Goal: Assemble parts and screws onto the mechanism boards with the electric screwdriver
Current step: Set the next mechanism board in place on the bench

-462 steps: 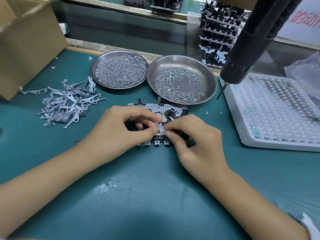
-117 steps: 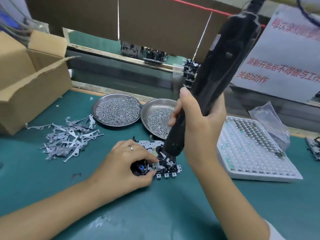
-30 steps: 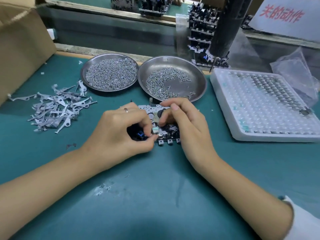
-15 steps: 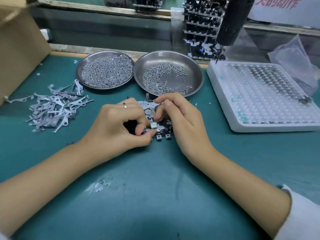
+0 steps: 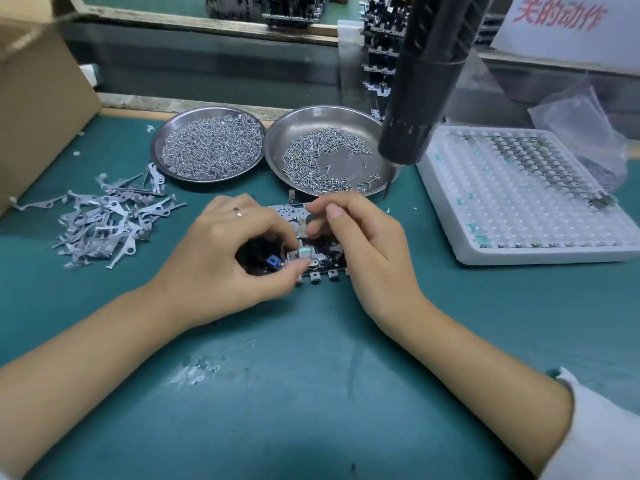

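Observation:
A small mechanism board point(image 5: 320, 252) of metal and black plastic lies on the green mat in the middle. My left hand point(image 5: 228, 251) grips its left side, thumb and fingers curled round the near edge. My right hand point(image 5: 363, 244) sits over the board's right half, its fingertips pinching something small above the board; what it pinches is too small to tell. The black electric screwdriver point(image 5: 422, 84) hangs free above the right screw dish, with no hand on it.
Two steel dishes of screws point(image 5: 207, 143) point(image 5: 325, 157) stand behind the board. A heap of grey metal levers point(image 5: 107, 220) lies at left, a cardboard box point(image 5: 38, 98) beyond it. A white foam tray point(image 5: 519, 199) of parts sits at right. Stacked boards point(image 5: 381, 46) stand behind.
The right hand let go of the screwdriver, which now hangs free, and came down onto the board. In the last second both hands only shifted slightly on the board.

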Action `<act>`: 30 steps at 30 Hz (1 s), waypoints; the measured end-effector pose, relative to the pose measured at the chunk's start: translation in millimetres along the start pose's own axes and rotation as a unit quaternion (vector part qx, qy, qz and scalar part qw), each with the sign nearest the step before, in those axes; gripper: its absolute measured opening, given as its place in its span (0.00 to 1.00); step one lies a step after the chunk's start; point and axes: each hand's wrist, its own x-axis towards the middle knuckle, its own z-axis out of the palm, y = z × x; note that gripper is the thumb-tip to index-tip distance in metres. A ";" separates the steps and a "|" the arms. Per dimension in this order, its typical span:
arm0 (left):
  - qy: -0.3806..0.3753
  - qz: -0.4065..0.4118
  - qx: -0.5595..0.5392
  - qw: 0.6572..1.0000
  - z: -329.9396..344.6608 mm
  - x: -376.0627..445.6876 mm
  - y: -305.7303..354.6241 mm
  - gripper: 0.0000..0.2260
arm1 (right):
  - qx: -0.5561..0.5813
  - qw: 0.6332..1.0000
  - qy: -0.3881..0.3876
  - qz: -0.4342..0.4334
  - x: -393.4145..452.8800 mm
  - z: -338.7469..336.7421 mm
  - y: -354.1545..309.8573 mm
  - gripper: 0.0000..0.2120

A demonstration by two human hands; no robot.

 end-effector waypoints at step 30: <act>0.066 0.104 0.104 0.987 1.5 -2.1 -11.8 0.15 | -0.594 0.769 -0.128 -0.199 -121.3 -75.7 -38.2 0.11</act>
